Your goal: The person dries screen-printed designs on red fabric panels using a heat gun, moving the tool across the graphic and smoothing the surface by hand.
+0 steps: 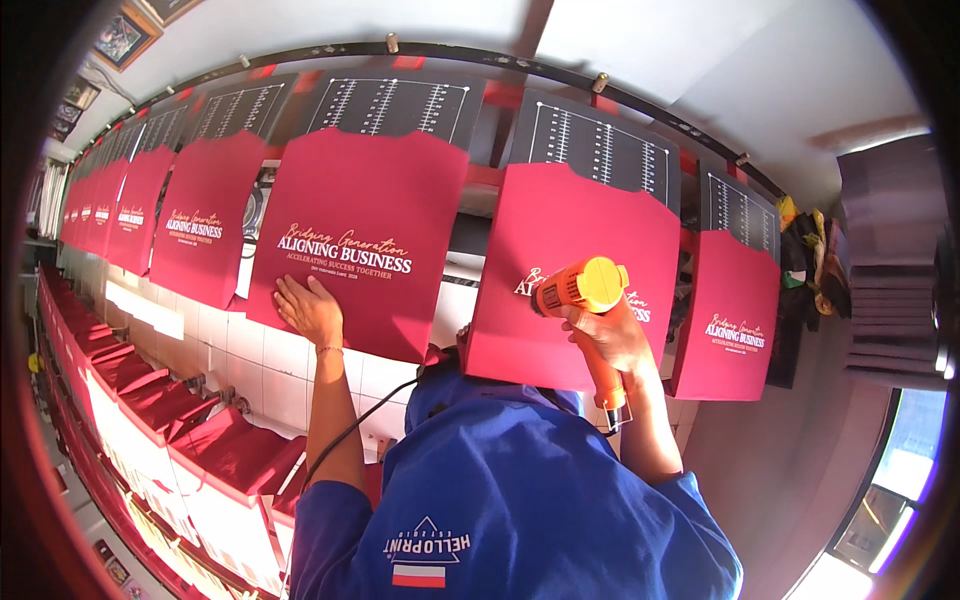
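Note:
My right hand (625, 340) is wrapped round the handle of an orange heat gun (590, 286), its body held over a red shirt (560, 220) and covering part of the white and gold print there. A cord leaves the base of the handle. My left hand (312, 312) lies flat, fingers spread, on the lower part of another red shirt (365, 190), just below its printed lettering. Both shirts are stretched over dark boards marked with white ruler lines; the board (390, 105) of the left shirt shows above its collar.
A third printed red shirt (728, 310) hangs on a board at the right, and several more (200, 215) run off to the left. A black cable (368, 415) passes beside my left arm. Red garments (215, 440) line another rack at lower left. Dark cloths (810, 260) hang at far right.

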A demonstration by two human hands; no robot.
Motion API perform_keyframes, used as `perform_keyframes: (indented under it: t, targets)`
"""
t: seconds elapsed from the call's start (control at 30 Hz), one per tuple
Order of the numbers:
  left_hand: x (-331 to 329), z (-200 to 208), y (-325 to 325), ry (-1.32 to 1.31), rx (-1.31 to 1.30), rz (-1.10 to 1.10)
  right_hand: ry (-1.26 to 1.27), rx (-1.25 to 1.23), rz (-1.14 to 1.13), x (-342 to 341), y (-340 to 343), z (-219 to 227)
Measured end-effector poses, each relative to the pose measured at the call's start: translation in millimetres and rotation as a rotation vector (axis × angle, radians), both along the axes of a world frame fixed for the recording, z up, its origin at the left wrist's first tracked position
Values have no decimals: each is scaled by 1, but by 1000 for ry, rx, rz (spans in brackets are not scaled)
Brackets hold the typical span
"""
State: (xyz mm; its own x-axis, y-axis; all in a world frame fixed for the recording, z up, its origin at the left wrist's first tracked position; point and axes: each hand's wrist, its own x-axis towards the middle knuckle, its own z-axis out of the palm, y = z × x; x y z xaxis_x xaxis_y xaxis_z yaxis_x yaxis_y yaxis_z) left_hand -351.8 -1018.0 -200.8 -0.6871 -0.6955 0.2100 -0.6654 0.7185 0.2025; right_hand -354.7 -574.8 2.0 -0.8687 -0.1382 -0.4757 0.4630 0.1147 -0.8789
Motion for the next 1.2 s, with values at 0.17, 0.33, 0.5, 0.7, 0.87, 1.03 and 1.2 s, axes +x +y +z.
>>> perform_keyframes:
  t: [0.17, 0.33, 0.5, 0.7, 0.87, 1.03, 1.2]
  targets:
    - [4, 4, 5, 8, -5, 7, -64, -72, 26, 0, 2, 0]
    - [2, 6, 6, 25, -12, 6, -11, -26, 28, 1, 1, -5]
    - [0, 4, 6, 40, -26, 10, 62, 11, 33, 3, 1, -13]
    - [0, 3, 6, 47, -45, 9, 30, 55, 43, 4, 7, -12]
    - [-2, 3, 6, 37, -50, 8, 20, 51, 61, 5, 13, -10]
    - [-1, 3, 6, 47, -50, 3, 4, 53, 5, 8, 19, -8]
    - [-1, 5, 7, 49, -35, 2, 26, 68, -8, 9, 28, -6]
